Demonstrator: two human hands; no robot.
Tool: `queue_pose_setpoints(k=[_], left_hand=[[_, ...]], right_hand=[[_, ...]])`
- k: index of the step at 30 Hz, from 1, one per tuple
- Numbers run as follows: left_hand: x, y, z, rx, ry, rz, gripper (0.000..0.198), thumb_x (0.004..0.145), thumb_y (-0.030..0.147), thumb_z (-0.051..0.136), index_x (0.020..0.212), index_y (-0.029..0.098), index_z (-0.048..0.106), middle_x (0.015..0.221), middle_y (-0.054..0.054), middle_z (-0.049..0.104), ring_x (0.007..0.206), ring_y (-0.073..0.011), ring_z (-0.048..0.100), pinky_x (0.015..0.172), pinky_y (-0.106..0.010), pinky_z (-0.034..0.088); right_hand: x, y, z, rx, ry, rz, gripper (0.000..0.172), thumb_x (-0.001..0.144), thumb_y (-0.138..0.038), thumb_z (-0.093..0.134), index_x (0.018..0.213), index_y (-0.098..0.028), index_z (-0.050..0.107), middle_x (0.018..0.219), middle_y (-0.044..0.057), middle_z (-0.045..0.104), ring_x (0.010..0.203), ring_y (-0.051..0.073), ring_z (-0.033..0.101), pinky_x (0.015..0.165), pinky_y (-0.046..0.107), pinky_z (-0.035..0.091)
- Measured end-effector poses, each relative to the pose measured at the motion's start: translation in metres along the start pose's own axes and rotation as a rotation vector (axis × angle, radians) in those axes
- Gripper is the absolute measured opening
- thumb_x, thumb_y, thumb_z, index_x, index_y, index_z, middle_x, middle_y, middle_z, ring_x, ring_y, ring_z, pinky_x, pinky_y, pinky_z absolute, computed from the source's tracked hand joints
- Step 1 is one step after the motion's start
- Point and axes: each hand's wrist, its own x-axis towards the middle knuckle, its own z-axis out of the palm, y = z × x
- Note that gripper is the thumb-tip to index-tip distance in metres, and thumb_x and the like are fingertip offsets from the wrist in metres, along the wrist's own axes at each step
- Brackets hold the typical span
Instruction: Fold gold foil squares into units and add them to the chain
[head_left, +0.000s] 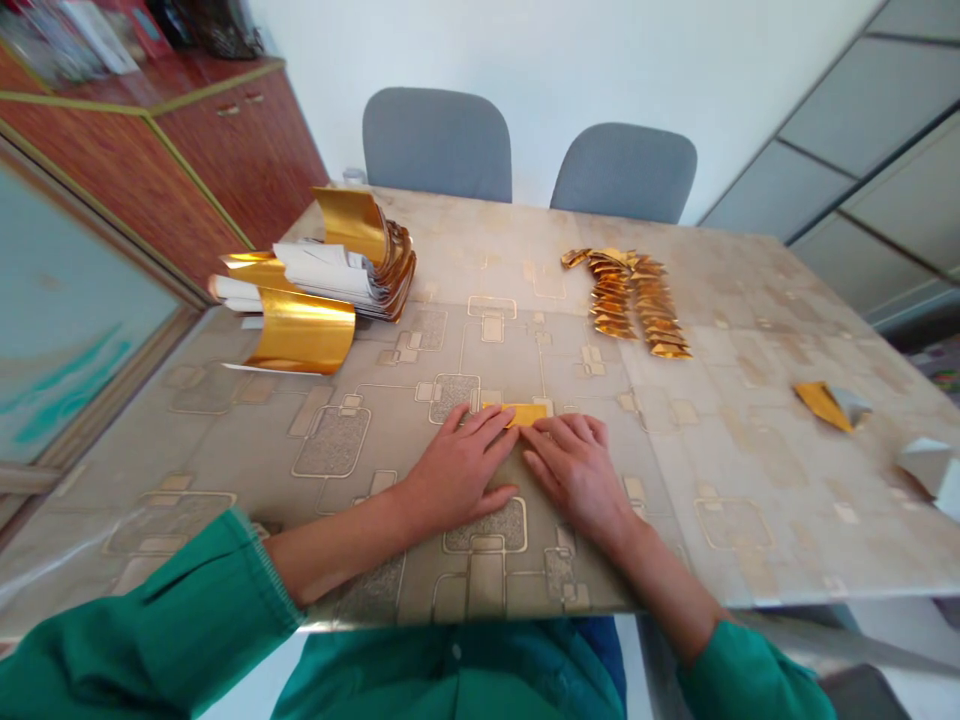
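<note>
A narrow folded strip of gold foil paper (531, 413) lies flat on the patterned tablecloth (420, 450) in front of me. My left hand (461, 470) rests over its left part, fingers stretched out and pressing on the paper. Along the strip's near edge on the right, my right hand (574, 465) lies with its fingers extended, fingertips touching the paper. Neither hand is wrapped round anything. Parts of the strip are hidden under the left fingers.
Loose gold and white paper sheets (300, 330) are piled at the back left. Two rows of folded gold pieces (660, 305) stand at the back right. A gold piece (825, 405) and a whitish piece (928, 467) lie far right. Two grey chairs (437, 145) stand behind the table.
</note>
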Motion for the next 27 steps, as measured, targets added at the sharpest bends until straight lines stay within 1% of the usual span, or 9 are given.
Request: queue_pose_setpoints(k=[4, 9, 14, 17, 21, 24, 27], left_hand=[[0.000, 0.000, 0.000, 0.010, 0.007, -0.010, 0.063, 0.091, 0.054, 0.057, 0.141, 0.015, 0.050, 0.152, -0.013, 0.045, 0.140, -0.0295, 0.040, 0.119, -0.053, 0.018], [-0.002, -0.003, -0.002, 0.041, 0.030, 0.007, 0.065, 0.093, 0.056, 0.055, 0.143, 0.015, 0.047, 0.151, -0.012, 0.046, 0.140, -0.0278, 0.041, 0.121, -0.054, 0.011], [-0.007, -0.012, -0.005, 0.092, 0.054, 0.041, 0.060, 0.094, 0.053, 0.056, 0.142, 0.017, 0.050, 0.147, -0.012, 0.052, 0.140, -0.0311, 0.042, 0.120, -0.060, 0.014], [-0.017, -0.020, -0.008, 0.109, 0.089, 0.037, 0.054, 0.095, 0.050, 0.056, 0.139, 0.019, 0.053, 0.143, -0.012, 0.055, 0.140, -0.0333, 0.042, 0.118, -0.063, 0.015], [-0.028, -0.027, -0.012, 0.129, 0.116, 0.032, 0.049, 0.096, 0.045, 0.056, 0.137, 0.020, 0.055, 0.142, -0.011, 0.057, 0.140, -0.0339, 0.042, 0.118, -0.064, 0.015], [-0.023, -0.024, -0.014, 0.136, 0.113, 0.051, 0.044, 0.097, 0.042, 0.056, 0.133, 0.017, 0.057, 0.143, -0.012, 0.055, 0.140, -0.0331, 0.041, 0.118, -0.062, 0.015], [-0.009, -0.017, -0.014, 0.129, 0.119, 0.074, 0.037, 0.097, 0.036, 0.056, 0.127, 0.014, 0.061, 0.138, -0.013, 0.060, 0.134, -0.0296, 0.048, 0.118, -0.057, 0.019]], right_hand=[[-0.008, -0.001, 0.006, -0.035, -0.037, 0.028, 0.028, 0.099, -0.030, 0.052, 0.121, -0.019, 0.065, 0.114, 0.007, 0.069, 0.105, 0.023, 0.055, 0.095, 0.041, 0.032], [-0.005, 0.000, 0.006, -0.050, -0.028, 0.071, 0.023, 0.098, -0.026, 0.053, 0.116, -0.022, 0.068, 0.110, 0.005, 0.069, 0.102, 0.021, 0.056, 0.095, 0.040, 0.032], [-0.002, -0.001, 0.004, -0.043, -0.048, 0.085, 0.021, 0.098, -0.025, 0.053, 0.110, -0.023, 0.070, 0.106, 0.004, 0.070, 0.100, 0.020, 0.057, 0.095, 0.039, 0.033], [-0.002, -0.001, 0.004, -0.032, -0.057, 0.086, 0.021, 0.099, -0.026, 0.052, 0.110, -0.023, 0.069, 0.106, 0.004, 0.070, 0.100, 0.020, 0.057, 0.096, 0.039, 0.033], [0.000, -0.002, 0.003, -0.010, -0.069, 0.102, 0.022, 0.100, -0.028, 0.050, 0.108, -0.023, 0.069, 0.104, 0.005, 0.069, 0.100, 0.020, 0.056, 0.096, 0.039, 0.033], [0.002, -0.005, 0.002, -0.008, -0.104, 0.101, 0.025, 0.099, -0.032, 0.052, 0.116, -0.023, 0.067, 0.104, 0.006, 0.066, 0.100, 0.022, 0.055, 0.096, 0.039, 0.032], [0.003, -0.007, 0.002, -0.034, -0.137, 0.088, 0.030, 0.097, -0.036, 0.055, 0.123, -0.024, 0.064, 0.104, 0.007, 0.065, 0.100, 0.023, 0.054, 0.096, 0.041, 0.031]])
